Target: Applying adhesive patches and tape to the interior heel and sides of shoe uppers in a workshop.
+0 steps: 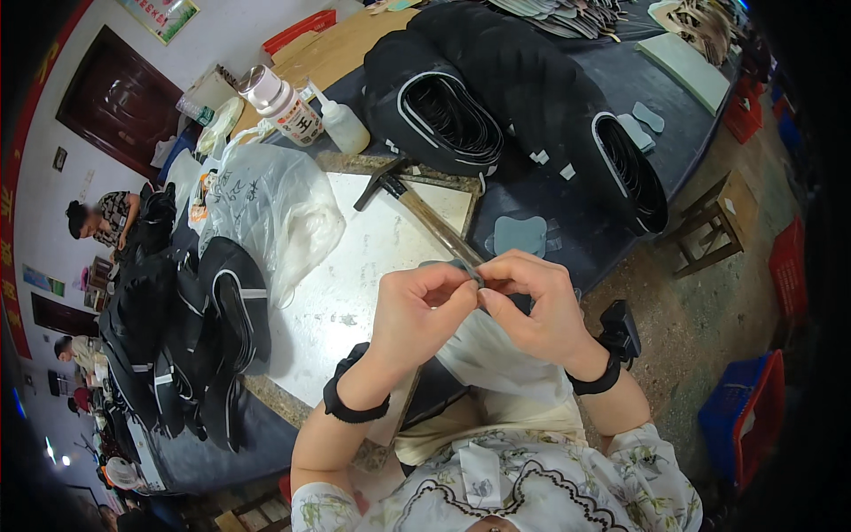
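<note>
My left hand [417, 310] and my right hand [539, 306] meet fingertip to fingertip above the near edge of the white board [341, 301]. Both pinch a small grey-green piece [477, 277], mostly covered by the fingers; its full shape is hidden. Just beyond them, a hammer [436, 222] with a wooden handle and dark head lies slanting across the board. A flat blue-grey pad [519, 236] rests on the dark table beyond my right hand, with clear film at its sides. Pale cloth or plastic [505, 355] lies beneath my hands.
Nested black shoe uppers [443, 115] extend across the back. More uppers [235, 306] pile up at left, beside a clear plastic bag [284, 208]. A white bottle [282, 106] and a squeeze bottle [342, 124] stand behind. At right are a wooden stool [716, 222] and a blue-red bin [740, 412].
</note>
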### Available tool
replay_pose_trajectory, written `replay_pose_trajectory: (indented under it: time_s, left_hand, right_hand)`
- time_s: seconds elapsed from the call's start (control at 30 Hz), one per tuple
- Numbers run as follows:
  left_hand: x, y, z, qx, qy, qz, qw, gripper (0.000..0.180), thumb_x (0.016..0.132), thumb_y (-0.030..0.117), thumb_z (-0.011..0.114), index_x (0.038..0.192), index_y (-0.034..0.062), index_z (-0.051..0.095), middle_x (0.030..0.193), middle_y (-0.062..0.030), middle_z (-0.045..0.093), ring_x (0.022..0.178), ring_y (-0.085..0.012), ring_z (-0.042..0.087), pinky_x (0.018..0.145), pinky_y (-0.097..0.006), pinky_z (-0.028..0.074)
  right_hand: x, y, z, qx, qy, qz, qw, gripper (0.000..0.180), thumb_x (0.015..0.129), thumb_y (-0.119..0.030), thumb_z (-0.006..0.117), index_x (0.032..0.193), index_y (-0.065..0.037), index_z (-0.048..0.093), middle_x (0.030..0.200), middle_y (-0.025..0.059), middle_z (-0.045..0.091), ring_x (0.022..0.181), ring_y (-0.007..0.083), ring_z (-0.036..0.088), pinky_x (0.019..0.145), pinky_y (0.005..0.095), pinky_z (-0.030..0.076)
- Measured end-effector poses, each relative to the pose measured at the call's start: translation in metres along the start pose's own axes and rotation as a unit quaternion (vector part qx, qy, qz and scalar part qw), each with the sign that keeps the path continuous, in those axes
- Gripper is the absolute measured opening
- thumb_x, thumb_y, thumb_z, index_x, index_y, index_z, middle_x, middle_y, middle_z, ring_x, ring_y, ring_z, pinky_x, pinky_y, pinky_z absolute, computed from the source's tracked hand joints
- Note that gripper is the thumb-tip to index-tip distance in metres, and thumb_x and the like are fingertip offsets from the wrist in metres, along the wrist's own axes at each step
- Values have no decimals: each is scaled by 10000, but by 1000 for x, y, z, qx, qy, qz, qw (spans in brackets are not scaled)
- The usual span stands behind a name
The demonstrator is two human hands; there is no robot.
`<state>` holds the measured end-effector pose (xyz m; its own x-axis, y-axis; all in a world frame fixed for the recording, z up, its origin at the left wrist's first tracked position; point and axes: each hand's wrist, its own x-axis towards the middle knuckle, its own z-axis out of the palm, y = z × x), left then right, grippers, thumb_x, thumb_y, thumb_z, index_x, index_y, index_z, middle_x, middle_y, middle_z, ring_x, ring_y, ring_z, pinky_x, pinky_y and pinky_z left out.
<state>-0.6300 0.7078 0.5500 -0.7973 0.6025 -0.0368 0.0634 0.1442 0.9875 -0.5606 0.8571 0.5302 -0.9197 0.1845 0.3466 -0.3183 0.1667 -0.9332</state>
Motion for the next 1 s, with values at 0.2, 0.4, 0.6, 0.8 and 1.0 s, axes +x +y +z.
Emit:
replay_pose_trajectory:
  time_s: [0.2, 0.4, 0.6, 0.8, 1.0]
  left_hand:
    - [1, -6, -3, 42, -17, -12, 999, 102, 825, 17, 567, 803, -62, 628, 754, -73, 643, 707, -103, 613, 657, -227, 505]
    - [3, -11, -4, 4, -4, -4, 1000, 101, 815, -2, 545, 793, -51, 630, 730, -74, 638, 682, -112, 610, 638, -231, 499]
    - [4, -17, -35, -136, -18, -7, 991, 85, 788, 36, 566, 740, -24, 603, 667, -63, 621, 621, -101, 583, 614, -233, 480]
    - [12, -12, -48, -111, -124, -16, 986, 52, 793, 29, 559, 764, -7, 584, 793, -28, 602, 733, -71, 547, 651, -216, 452]
    - [47, 20, -10, 9, -247, -5, 969, 73, 838, 54, 553, 789, 7, 580, 774, 2, 581, 713, -44, 520, 647, -190, 419]
  right_hand:
    - [2, 3, 7, -31, 43, 4, 999, 103, 751, 42, 554, 821, 87, 616, 743, 132, 631, 655, 185, 655, 608, 246, 518]
    - [5, 9, 7, 68, 51, 116, 990, 123, 789, 0, 529, 773, 72, 628, 679, 62, 620, 596, 97, 599, 553, 204, 483]
    - [10, 47, -26, 270, 160, 246, 917, 119, 795, -42, 534, 751, 15, 629, 718, 31, 611, 610, 76, 566, 546, 207, 479]
    - [1, 53, -50, -92, 176, 24, 980, 491, 708, -68, 665, 1168, -25, 500, 1134, 88, 539, 1051, 209, 528, 860, 335, 429]
    - [-9, 32, -37, 169, -53, 135, 975, 349, 738, -102, 696, 1050, 3, 581, 935, 64, 606, 869, 127, 567, 788, 263, 438]
